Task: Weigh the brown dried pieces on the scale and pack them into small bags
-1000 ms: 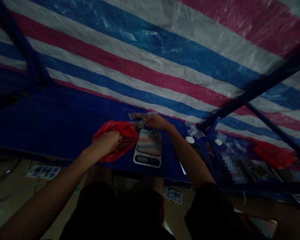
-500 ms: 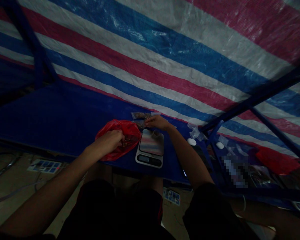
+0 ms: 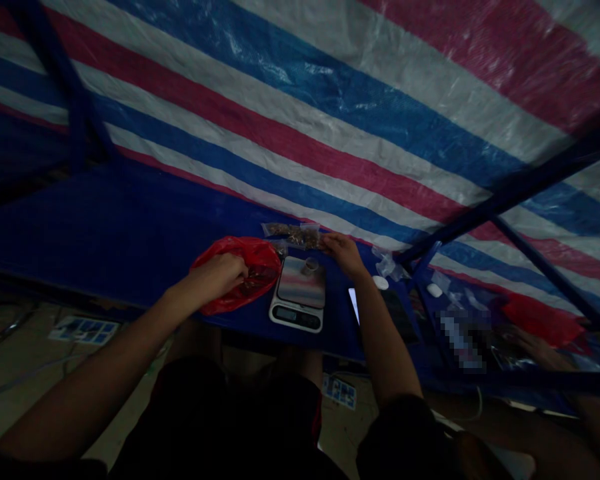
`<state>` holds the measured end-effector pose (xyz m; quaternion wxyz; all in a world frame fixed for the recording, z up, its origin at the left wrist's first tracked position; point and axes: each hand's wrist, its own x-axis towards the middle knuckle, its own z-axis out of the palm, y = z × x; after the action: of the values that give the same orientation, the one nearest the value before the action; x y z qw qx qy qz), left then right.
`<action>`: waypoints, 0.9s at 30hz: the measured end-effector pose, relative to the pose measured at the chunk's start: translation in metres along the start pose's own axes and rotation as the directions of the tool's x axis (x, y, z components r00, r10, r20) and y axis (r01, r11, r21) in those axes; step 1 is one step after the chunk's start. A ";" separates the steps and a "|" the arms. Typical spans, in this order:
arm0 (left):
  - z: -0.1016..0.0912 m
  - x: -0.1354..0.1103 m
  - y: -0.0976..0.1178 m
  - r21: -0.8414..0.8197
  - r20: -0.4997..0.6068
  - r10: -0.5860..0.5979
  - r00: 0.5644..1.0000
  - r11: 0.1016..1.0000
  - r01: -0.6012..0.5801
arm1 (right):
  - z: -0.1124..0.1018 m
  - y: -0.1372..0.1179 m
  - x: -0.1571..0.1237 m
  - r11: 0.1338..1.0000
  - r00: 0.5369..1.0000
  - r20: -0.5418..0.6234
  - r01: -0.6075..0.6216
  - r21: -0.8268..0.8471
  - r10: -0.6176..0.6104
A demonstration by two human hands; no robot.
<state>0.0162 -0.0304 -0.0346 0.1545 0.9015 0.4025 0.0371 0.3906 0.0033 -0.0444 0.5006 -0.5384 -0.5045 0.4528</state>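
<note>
My left hand (image 3: pixel 229 268) reaches into an open red plastic bag (image 3: pixel 215 303) that holds small dark pieces. Its fingers are curled, and whatever is in them is hidden. Behind the digital scale (image 3: pixel 296 318), my right hand (image 3: pixel 343 252) pinches the right end of a small clear bag (image 3: pixel 312 237) with brownish contents. That bag lies at the end of a row beside other filled clear bags (image 3: pixel 276 230). On the scale's plate sits a small round clear cup (image 3: pixel 311 267).
A lit phone (image 3: pixel 354 307) lies right of the scale, near a white case (image 3: pixel 381 283) and crumpled clear plastic (image 3: pixel 389 265). Blue frame bars (image 3: pixel 445 233) cross the right side. Striped sheeting (image 3: pixel 300 133) hangs behind. Another person's hand (image 3: pixel 543 350) is near a red bag (image 3: pixel 545 320).
My right hand has shifted right, to the end of the row, where another filled clear bag now shows. My left hand stays in the red bag. Another person's hand has appeared at the right.
</note>
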 end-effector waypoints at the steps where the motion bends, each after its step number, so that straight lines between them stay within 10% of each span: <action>1: -0.004 0.001 0.001 -0.011 -0.008 0.021 1.000 1.000 -0.021 | -0.002 0.005 -0.005 0.999 0.998 -0.056 0.020 0.030 -0.018; 10: -0.039 0.024 0.030 -0.113 -0.141 0.232 0.963 0.962 -0.248 | 0.015 0.036 -0.022 0.971 0.890 -0.440 0.199 0.135 -0.121; 20: -0.031 0.120 0.085 -0.387 -0.325 0.270 0.906 0.836 -0.388 | 0.018 0.041 -0.031 0.991 0.918 -0.373 0.120 -0.064 -0.136; 27: -0.011 0.131 0.091 -0.350 -0.253 0.304 0.919 0.856 -0.380 | 0.021 0.033 -0.035 0.974 0.928 -0.328 0.114 -0.196 -0.175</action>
<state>0.1669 0.0116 -0.0039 0.2840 0.9016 0.2324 0.2290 0.3698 -0.0298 -0.0801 0.5640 -0.6120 -0.4853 0.2681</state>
